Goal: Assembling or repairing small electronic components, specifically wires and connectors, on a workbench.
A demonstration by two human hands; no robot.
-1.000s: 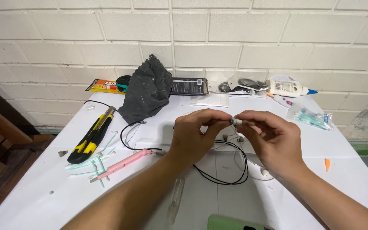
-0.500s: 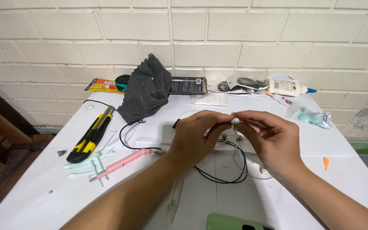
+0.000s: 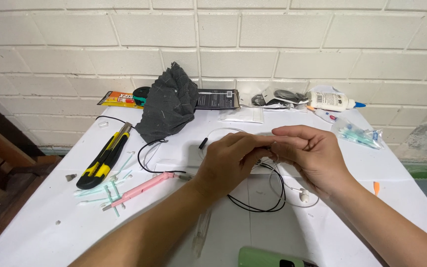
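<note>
Hands meet over table [image 3: 50,217] centre: left hand [image 3: 231,160] and right hand [image 3: 310,153] both pinch thin earphone cable [image 3: 260,205] between fingertips, small part hidden there. Cable loops hang below, white earbud [image 3: 304,196] lying on table. Work looks midway, cable not yet free. Pink tool [image 3: 142,188], yellow utility knife [image 3: 102,158] lie untouched at left.

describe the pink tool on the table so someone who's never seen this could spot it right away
Start at the white table, left side, beside the yellow-and-black utility knife. The pink tool lies slanted just right of it, long and thin, the only pink thing among pale green sticks.
</note>
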